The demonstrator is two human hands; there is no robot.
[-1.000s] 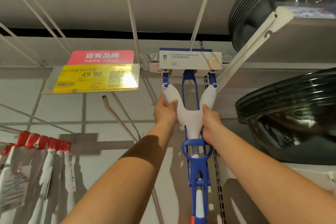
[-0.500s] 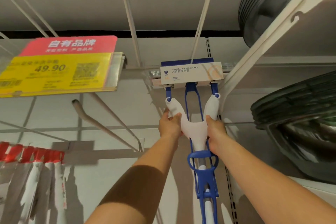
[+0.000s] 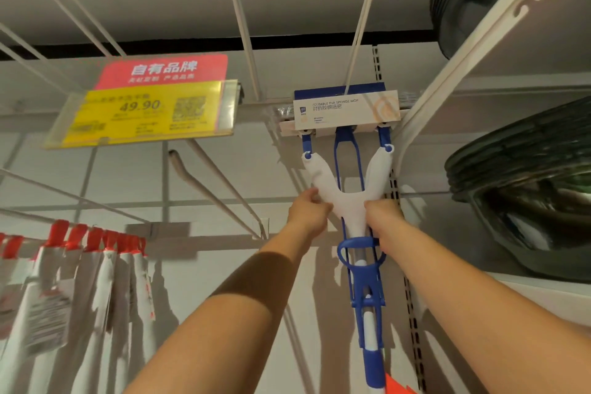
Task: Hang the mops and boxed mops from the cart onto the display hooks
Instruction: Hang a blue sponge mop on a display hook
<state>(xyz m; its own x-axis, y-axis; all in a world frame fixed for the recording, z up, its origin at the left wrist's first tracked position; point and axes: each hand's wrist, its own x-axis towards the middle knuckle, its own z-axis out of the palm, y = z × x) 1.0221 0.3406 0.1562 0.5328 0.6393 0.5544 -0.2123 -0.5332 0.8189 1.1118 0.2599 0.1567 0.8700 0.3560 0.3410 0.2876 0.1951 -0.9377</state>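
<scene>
Both hands grip the white yoke of the sponge mop [image 3: 348,201] at centre right of the frame: the left hand [image 3: 308,214] has its fingers [image 3: 309,196] curled round the left arm, and the right hand [image 3: 382,214] is wrapped round the stem. The mop's label card [image 3: 347,109] sits at upper centre, where the display hook [image 3: 361,25] seems to enter the blue header, though the hole is hidden. To hang it well, I would keep the head level, slide it fully back, and release only once it hangs freely.

The mop [image 3: 348,198] has a smooth, matt white plastic yoke and glossy blue plastic struts. Its label [image 3: 347,109] looks like matt card. Right of the mop, the dark bowls [image 3: 524,189] shine glossily.
</scene>
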